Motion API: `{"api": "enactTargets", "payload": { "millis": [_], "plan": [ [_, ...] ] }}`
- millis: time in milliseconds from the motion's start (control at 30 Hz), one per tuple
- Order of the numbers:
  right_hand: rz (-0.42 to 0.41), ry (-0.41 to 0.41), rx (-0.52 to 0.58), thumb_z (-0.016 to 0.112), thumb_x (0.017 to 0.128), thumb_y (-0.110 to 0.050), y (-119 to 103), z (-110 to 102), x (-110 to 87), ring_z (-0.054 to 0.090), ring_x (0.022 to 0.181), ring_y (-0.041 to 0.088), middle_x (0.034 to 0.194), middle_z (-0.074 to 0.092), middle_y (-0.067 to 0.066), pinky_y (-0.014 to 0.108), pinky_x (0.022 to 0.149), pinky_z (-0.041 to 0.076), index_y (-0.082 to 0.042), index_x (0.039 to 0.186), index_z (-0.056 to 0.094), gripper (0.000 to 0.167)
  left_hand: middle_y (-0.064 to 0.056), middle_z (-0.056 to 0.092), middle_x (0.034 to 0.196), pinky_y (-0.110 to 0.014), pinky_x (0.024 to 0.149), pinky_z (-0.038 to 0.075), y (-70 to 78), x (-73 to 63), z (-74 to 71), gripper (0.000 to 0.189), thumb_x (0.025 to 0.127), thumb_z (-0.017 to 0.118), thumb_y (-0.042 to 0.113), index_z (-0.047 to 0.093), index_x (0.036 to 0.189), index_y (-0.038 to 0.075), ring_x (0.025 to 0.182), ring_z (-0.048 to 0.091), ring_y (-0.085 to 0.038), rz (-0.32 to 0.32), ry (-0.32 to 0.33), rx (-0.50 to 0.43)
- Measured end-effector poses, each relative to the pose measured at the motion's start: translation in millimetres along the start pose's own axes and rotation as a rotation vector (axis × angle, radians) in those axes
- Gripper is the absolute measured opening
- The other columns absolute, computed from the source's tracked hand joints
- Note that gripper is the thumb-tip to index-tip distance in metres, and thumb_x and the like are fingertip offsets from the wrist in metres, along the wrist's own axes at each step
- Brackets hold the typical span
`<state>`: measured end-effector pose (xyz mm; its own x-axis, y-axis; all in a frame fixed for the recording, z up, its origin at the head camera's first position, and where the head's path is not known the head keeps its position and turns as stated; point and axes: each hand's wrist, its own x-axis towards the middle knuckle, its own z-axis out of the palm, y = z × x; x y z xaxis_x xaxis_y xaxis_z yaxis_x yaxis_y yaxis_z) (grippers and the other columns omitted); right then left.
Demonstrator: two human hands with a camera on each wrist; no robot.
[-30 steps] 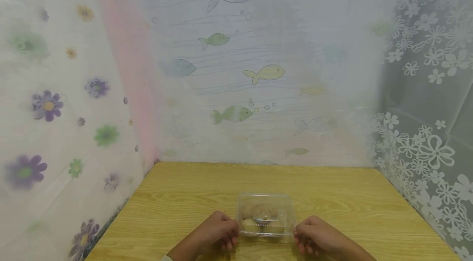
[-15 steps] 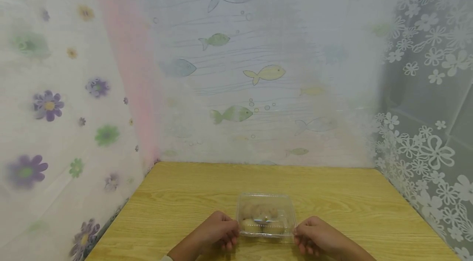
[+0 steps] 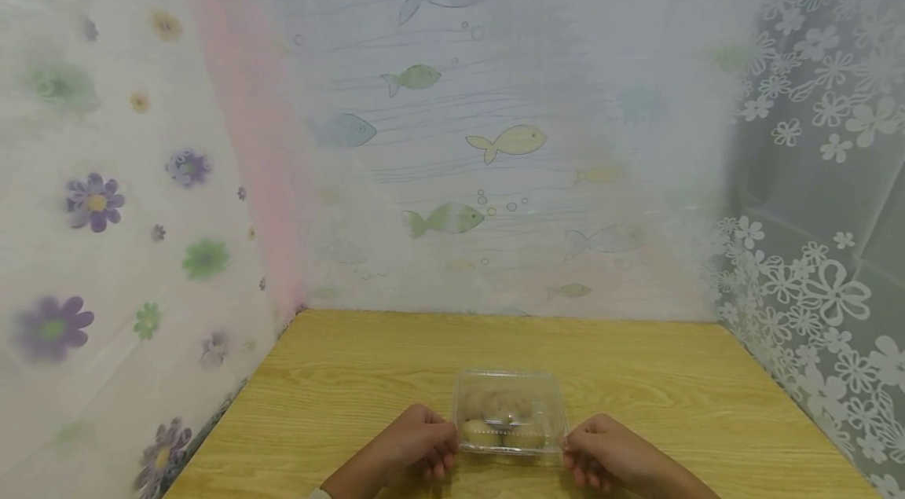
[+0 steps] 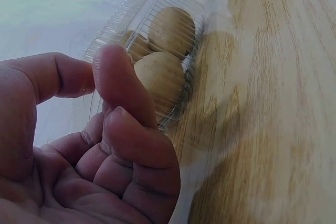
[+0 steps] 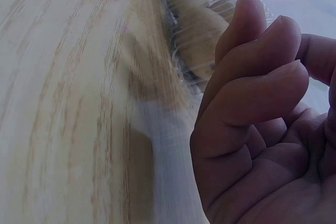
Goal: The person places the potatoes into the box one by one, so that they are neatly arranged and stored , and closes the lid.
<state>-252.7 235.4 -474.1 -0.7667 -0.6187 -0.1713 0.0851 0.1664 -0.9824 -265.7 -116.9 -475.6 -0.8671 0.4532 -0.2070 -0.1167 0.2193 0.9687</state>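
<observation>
A clear plastic clamshell box (image 3: pixel 547 393), lid down, sits near the front of the wooden table. Inside it are several light-brown potatoes (image 3: pixel 483 433), seen through ribbed side walls in both wrist views. My left hand (image 3: pixel 427 440) pinches the front left corner of the box's rim between thumb and index finger, the other fingers curled below. At the front right corner, my right hand (image 3: pixel 597 448) pinches the rim the same way. In the right wrist view its curled fingers (image 5: pixel 252 95) cover part of the box (image 5: pixel 181 69), and the thumb is mostly hidden.
The wood-grain table (image 3: pixel 353 357) reaches back to a hanging sheet (image 3: pixel 509 59) printed with fish. On the left hangs a flowered curtain (image 3: pixel 120 247), and on the right a translucent sheet (image 3: pixel 799 192) with white flowers. Both side sheets run along the table's edges.
</observation>
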Motion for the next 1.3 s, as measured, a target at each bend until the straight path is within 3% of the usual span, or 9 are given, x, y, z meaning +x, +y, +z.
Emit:
{"api": "enactTargets", "payload": {
  "millis": [200,367,600,1300],
  "plan": [
    [0.004,-0.001,0.011,0.052,0.105,-0.017,1.3,-0.8,0.5,0.048,0.049,0.002,0.065,0.066,-0.002,0.016,0.046,0.040,0.005,0.086,0.070,0.034,0.002,0.065,0.059,-0.018,0.042,0.043,0.0,0.4,0.2,0.016,0.083,0.067,0.014,0.069,0.068,0.008,0.045,0.056,-0.006,-0.001,0.000,-0.006],
    [0.005,-0.002,0.013,0.052,0.105,-0.017,3.3,-2.0,0.7,0.048,0.049,0.002,0.065,0.066,-0.002,0.016,0.046,0.040,0.005,0.086,0.070,0.034,0.002,0.065,0.060,-0.019,0.043,0.044,-0.6,1.1,0.8,0.016,0.083,0.067,0.013,0.070,0.069,0.008,0.045,0.056,-0.006,0.006,0.000,-0.008],
    [0.035,-0.012,0.022,0.052,0.105,-0.018,-0.9,-2.1,-1.0,0.049,0.050,0.002,0.066,0.065,-0.005,0.016,0.046,0.040,-0.006,0.084,0.071,0.031,0.002,0.066,0.061,-0.019,0.044,0.046,0.0,2.0,-1.0,0.016,0.084,0.067,0.013,0.070,0.070,0.008,0.047,0.057,-0.006,0.005,-0.036,-0.025],
    [0.015,-0.034,0.047,0.050,0.106,-0.016,-0.9,-1.1,-2.8,0.047,0.050,0.002,0.066,0.065,-0.004,0.016,0.047,0.041,-0.005,0.083,0.070,0.032,0.001,0.065,0.060,-0.018,0.044,0.045,-0.9,2.2,0.7,0.014,0.084,0.066,0.012,0.071,0.073,0.005,0.046,0.056,-0.006,0.005,-0.027,-0.016]
  ]
}}
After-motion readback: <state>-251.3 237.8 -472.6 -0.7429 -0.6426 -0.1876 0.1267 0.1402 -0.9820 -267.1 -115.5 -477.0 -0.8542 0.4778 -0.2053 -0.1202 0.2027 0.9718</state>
